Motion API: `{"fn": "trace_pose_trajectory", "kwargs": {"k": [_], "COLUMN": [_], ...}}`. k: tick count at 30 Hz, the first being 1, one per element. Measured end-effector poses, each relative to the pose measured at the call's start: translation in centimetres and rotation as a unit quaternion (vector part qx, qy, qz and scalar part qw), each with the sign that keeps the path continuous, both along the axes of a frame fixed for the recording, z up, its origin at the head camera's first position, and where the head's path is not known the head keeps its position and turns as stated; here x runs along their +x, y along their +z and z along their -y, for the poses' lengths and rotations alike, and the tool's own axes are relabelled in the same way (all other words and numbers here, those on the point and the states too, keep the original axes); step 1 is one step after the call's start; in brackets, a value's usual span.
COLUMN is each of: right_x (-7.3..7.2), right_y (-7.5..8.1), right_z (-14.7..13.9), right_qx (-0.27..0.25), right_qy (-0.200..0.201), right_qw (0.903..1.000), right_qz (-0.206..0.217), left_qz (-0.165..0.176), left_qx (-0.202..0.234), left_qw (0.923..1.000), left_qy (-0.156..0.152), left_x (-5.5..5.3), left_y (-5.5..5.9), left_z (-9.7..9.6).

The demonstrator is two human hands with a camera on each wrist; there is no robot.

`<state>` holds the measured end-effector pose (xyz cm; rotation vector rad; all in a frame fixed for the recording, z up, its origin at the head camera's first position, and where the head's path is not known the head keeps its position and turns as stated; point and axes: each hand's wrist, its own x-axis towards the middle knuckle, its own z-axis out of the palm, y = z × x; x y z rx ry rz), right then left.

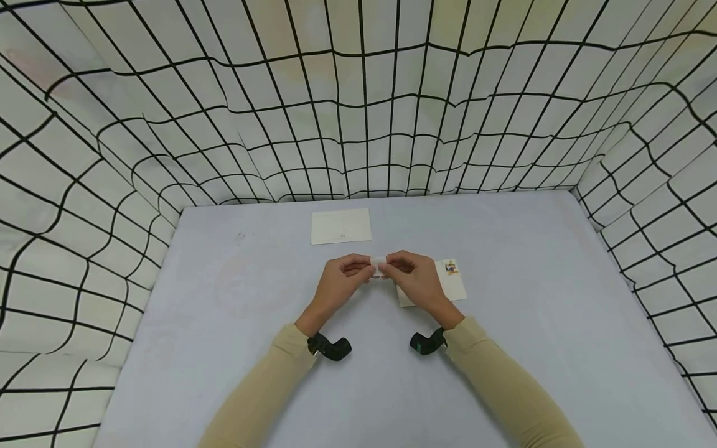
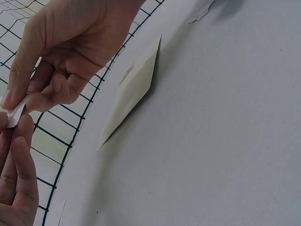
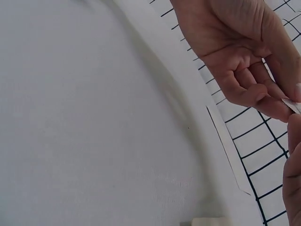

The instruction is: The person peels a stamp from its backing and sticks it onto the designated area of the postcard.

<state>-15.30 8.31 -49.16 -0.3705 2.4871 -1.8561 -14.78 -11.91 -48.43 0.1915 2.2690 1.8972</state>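
Note:
My left hand (image 1: pixel 340 283) and right hand (image 1: pixel 419 281) meet in front of me, above the table. Between them is a small white piece (image 1: pixel 378 262), each hand pinching one side with thumb and fingers. In the left wrist view, the piece (image 2: pixel 17 114) shows a fine zigzag edge; fingertips cover much of it, so its kind is unclear. Partly behind my right hand lies a cream envelope (image 1: pixel 452 285) with a colourful stamp (image 1: pixel 450 267) at its upper right corner. Farther back, left of centre, lies another cream envelope (image 1: pixel 341 226) with a small mark near its lower edge.
A white cloth-like surface covers the table (image 1: pixel 235 348). Black wire grid (image 1: pixel 364 118) stands over pale sheeting along the back and both sides. Dark cameras (image 1: pixel 335 350) are strapped to both wrists, below the hands.

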Motion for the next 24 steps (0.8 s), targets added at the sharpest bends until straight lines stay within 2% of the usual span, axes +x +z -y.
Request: {"fn": "trace_pose_trajectory", "kwargs": {"k": [7,12,20,24], "right_x": [0.0,0.0,-0.1,0.0], "right_y": [0.2,0.1,0.1,0.4], "right_z": [0.2,0.1,-0.8,-1.1], "right_qx": [-0.038,-0.032,-0.031,-0.015], "right_qy": [-0.002,-0.003,-0.019,-0.027], "right_qw": [0.9964,0.9952,0.9974,0.9994], "right_qz": [0.075,0.092,0.062,0.015], "left_qz": [0.007,0.016,0.04,0.041], "left_qx": [-0.006,-0.01,-0.007,-0.007], "left_qw": [0.9998,0.9992,0.9978,0.9976], "left_qy": [0.019,0.035,0.053,0.055], "left_x": [0.1,0.2,0.3,0.4], "left_y": [-0.1,-0.2,-0.2,-0.2], "left_z": [-0.3,-0.6,-0.7,-0.7]}}
